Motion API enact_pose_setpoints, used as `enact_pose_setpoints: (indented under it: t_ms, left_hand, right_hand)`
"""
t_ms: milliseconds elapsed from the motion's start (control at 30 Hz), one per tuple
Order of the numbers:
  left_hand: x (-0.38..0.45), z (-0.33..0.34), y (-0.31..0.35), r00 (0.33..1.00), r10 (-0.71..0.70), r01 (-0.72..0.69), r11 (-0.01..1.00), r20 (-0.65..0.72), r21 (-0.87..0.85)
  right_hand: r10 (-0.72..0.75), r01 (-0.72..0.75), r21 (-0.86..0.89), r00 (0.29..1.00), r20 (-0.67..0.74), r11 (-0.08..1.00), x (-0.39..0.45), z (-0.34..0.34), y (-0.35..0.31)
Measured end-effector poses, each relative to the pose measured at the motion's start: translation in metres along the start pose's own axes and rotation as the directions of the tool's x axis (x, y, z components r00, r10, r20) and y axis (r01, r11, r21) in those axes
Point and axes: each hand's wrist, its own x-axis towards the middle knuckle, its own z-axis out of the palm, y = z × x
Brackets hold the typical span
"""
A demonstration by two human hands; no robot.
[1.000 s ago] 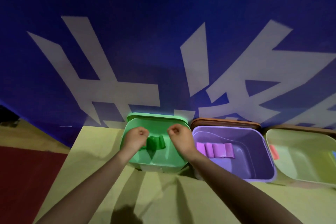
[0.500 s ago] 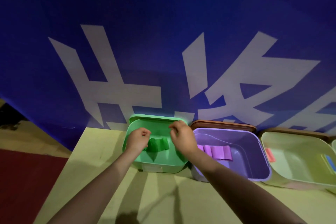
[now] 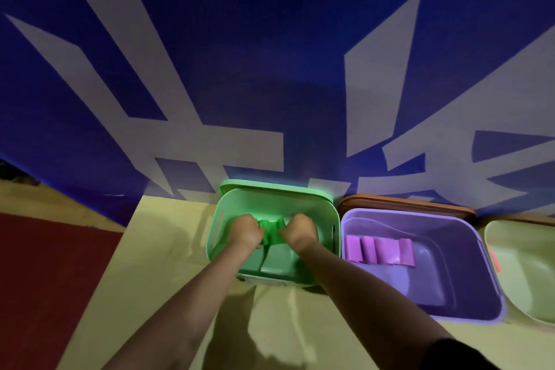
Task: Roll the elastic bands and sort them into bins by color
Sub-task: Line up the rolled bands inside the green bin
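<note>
We look down at our two bare arms reaching forward over a yellow table, which stands against a blue banner with large white characters.

Far left, a red floor shows beside the table.

Next comes the green bin, open, its lid propped behind it. Both our hands are inside it. Our left hand is clenched around one end of a green band; our right hand is clenched around the other end. The band bunches between the two fists, held above the bin floor. We cannot tell whether it is fully rolled, since the fists cover most of it.

To the right, touching the green bin, sits the purple bin. Four purple rolls lie in a row inside it, side by side.

Far right, a pale green bin is cut off by the frame edge; a small red piece shows at its left wall.

We judge that the purple sorting is done or well along, and the green band is at its bin but not yet let go. No loose bands are in view on the table, so how many are left we cannot say.
</note>
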Motion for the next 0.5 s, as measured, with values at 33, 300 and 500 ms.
enact_pose_setpoints:
  t_ms: [33, 300, 500]
  left_hand:
    - [0.002, 0.000, 0.001, 1.000, 0.001, -0.001, 1.000, -0.001, 0.017]
    - [0.008, -0.002, -0.003, 0.999, -0.032, 0.032, 0.997, -0.010, 0.066]
    - [0.008, 0.002, -0.005, 1.000, -0.030, 0.030, 1.000, -0.008, 0.002]
  right_hand:
    - [-0.012, 0.012, -0.004, 1.000, 0.012, 1.000, 0.002, 0.002, -0.002]
    - [-0.050, 0.045, 0.069, 0.996, 0.068, 0.997, 0.005, 0.013, -0.006]
    - [-0.023, 0.020, 0.064, 0.999, 0.046, 0.998, 0.001, 0.017, -0.008]
